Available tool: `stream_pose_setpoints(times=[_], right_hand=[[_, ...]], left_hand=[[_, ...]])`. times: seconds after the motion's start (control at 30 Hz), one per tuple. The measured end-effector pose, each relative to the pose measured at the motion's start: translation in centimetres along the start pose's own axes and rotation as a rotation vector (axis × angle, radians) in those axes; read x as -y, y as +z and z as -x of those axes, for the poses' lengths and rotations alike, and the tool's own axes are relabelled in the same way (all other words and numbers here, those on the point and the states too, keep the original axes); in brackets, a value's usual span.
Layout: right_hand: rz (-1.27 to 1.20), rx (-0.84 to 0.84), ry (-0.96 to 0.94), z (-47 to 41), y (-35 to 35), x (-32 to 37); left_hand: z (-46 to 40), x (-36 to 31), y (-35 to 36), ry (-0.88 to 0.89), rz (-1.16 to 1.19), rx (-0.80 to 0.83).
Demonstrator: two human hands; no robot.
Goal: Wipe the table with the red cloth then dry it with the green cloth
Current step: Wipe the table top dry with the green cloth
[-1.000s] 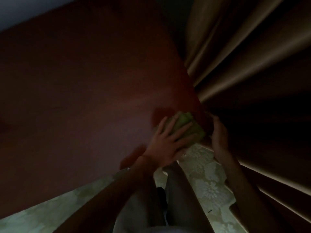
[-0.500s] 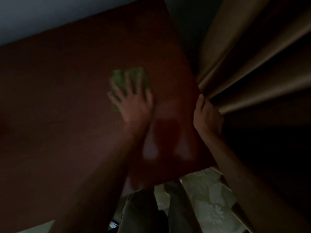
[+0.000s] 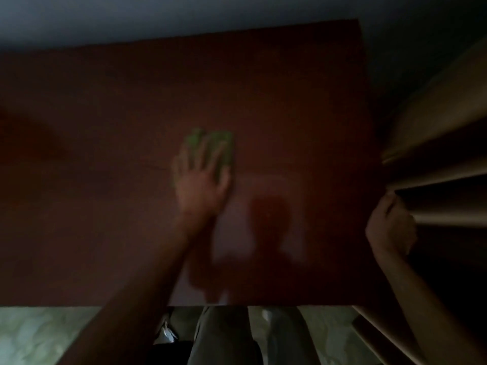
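Note:
The scene is dim and blurred. The green cloth [image 3: 224, 148] lies flat near the middle of the dark reddish-brown table [image 3: 303, 114]. My left hand [image 3: 200, 177] presses down on it with fingers spread, and the cloth shows past my fingertips and along my thumb side. My right hand [image 3: 390, 227] is off the table's right edge with its fingers curled around a fold of the tan curtain [image 3: 437, 143]. No red cloth shows in view.
The curtain hangs in heavy folds along the table's right side. A pale wall [image 3: 184, 17] runs behind the table's far edge. Below the near edge are my legs [image 3: 224, 335] and a light patterned floor [image 3: 39, 335].
My left hand slid the green cloth from the table's near right corner to its middle. My right hand moved from the table's edge onto the curtain. The view has swung to face the table squarely.

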State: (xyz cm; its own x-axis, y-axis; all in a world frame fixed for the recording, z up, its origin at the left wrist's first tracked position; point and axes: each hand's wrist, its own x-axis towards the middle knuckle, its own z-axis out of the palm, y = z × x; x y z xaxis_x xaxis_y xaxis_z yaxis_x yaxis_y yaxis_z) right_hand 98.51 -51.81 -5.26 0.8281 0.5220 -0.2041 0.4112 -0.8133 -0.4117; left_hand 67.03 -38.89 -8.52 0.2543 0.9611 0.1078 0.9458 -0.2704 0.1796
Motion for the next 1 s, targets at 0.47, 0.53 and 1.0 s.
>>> stream_pose_setpoints(times=[0.47, 0.53, 1.0], right_hand=[[0.040, -0.070, -0.089, 1.5, 0.6, 0.9], [0.031, -0.055, -0.070, 1.5, 0.5, 0.9], [-0.010, 0.025, -0.047, 1.1, 0.0, -0.1]], left_hand=[[1.1, 5.0, -1.5, -0.404, -0.038, 0.046], [0.2, -4.1, 0.2, -0.159, -0.037, 0.086], [0.0, -5.0, 1.0, 0.133, 0.084, 0.042]])
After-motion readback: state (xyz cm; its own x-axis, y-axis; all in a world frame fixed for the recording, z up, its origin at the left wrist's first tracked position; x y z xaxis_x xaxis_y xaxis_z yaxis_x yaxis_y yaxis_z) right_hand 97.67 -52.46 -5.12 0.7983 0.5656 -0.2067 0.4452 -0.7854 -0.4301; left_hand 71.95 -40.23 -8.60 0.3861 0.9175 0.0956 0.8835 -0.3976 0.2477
